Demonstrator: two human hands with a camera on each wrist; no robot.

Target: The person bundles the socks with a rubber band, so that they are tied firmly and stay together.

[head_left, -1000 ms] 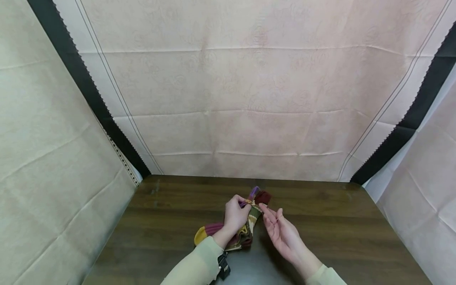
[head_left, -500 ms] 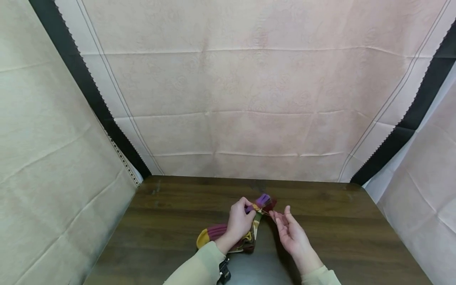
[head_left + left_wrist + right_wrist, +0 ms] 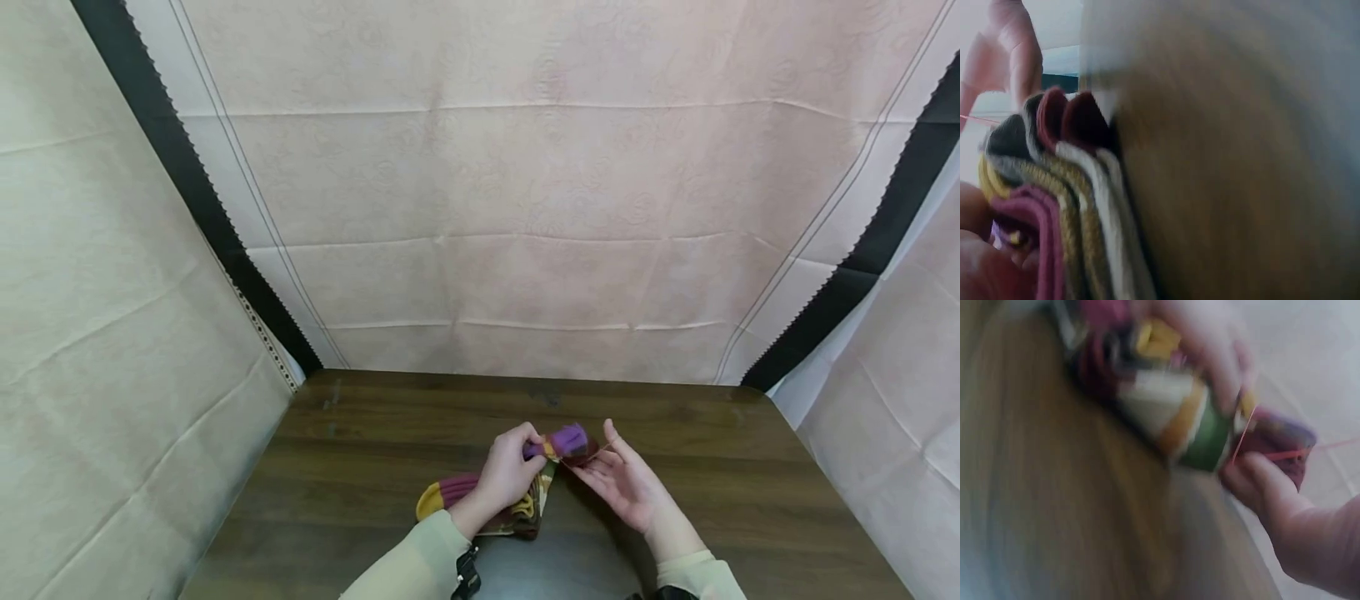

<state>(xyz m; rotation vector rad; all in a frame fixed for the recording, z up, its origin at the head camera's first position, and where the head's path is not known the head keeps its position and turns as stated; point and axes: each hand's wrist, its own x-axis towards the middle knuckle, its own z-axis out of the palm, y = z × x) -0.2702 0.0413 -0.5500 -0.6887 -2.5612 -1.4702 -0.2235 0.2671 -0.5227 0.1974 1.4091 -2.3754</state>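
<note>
In the head view my left hand (image 3: 508, 471) grips a bundle of striped knitted socks (image 3: 570, 439) near one end. Its purple and dark red tip points right, and a yellow toe (image 3: 429, 502) sticks out at the lower left. Folded layers of the socks (image 3: 1088, 206) fill the left wrist view. My right hand (image 3: 630, 492) is by the bundle's tip, thumb up and fingers extended. A thin red line like a rubber band (image 3: 1285, 454) runs taut from the bundle past the right fingers; how it loops is too blurred to tell.
The bundle lies over a dark brown wooden table (image 3: 397, 417). Pale cloth hangs (image 3: 540, 208) behind the table and at both sides, with black strips (image 3: 225, 242) along the corners. A black strap (image 3: 467, 573) is on my left wrist.
The purple tip of the socks has swung right and down, with my left hand shifting slightly right. My right hand has moved right, its thumb lifted away from the fingers.
</note>
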